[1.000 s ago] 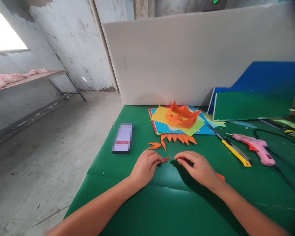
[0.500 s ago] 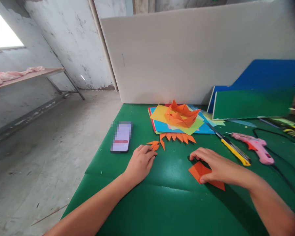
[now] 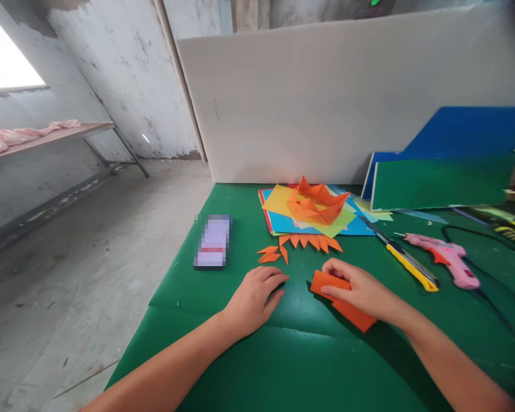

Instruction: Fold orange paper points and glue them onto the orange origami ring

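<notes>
A person's right hand point(image 3: 360, 289) presses flat on an orange paper piece point(image 3: 348, 312) toward the front edge of the worktop point(image 3: 283, 366), left hand point(image 3: 255, 297) loosely curled, empty, beside it; the paper looks light and flimsy, best pinched at a corner.

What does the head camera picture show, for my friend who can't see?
The right hand lies flat on an orange paper on a green mat, with the left hand resting beside it. Beyond them lie orange paper spikes, coloured sheets, a phone, a knife and a pink glue gun.
</notes>
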`<state>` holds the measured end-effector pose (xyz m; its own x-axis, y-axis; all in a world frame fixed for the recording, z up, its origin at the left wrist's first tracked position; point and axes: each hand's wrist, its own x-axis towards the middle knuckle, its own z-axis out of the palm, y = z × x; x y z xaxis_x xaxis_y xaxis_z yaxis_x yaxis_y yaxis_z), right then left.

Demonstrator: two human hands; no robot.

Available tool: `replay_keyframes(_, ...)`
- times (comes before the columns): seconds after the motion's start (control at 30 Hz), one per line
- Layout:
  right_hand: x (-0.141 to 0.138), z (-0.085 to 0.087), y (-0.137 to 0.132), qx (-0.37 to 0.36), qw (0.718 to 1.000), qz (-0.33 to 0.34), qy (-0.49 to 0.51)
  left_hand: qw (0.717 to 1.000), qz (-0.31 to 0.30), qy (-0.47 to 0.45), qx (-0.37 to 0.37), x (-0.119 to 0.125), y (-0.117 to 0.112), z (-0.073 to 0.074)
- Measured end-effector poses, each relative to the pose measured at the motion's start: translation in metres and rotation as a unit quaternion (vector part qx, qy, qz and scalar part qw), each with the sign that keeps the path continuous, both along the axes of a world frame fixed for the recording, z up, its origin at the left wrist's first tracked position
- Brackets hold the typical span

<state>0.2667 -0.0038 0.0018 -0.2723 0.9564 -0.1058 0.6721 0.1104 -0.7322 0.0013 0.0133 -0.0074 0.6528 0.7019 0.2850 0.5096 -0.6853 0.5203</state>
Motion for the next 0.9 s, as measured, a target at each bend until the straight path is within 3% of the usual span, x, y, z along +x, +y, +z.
replay_keyframes(0.13, -0.022, -0.014, -0.004, -0.058, 0.983, -0.025, 0.171, 0.997, -0.015, -0.038, -0.062, 0.003, -0.009, 0.000)
replay_keyframes(0.27, -0.037, -0.015, -0.010, -0.116, 0.962, 0.013, 0.246, 0.989, -0.006, -0.085, -0.122, 0.006, -0.013, 0.000)
replay_keyframes(0.5, -0.044, -0.011, -0.015, -0.056, 0.971, 0.035, 0.230, 0.989, -0.033, -0.114, -0.089, 0.007, -0.011, -0.001)
replay_keyframes(0.73, -0.031, -0.006, -0.020, -0.131, 0.970, 0.068, 0.195, 0.991, 0.050, -0.121, -0.032, 0.002, -0.003, -0.005)
replay_keyframes(0.9, -0.034, -0.007, -0.015, -0.038, 0.984, 0.038, 0.171, 0.989, 0.042, -0.136, -0.046, 0.003, -0.004, 0.001)
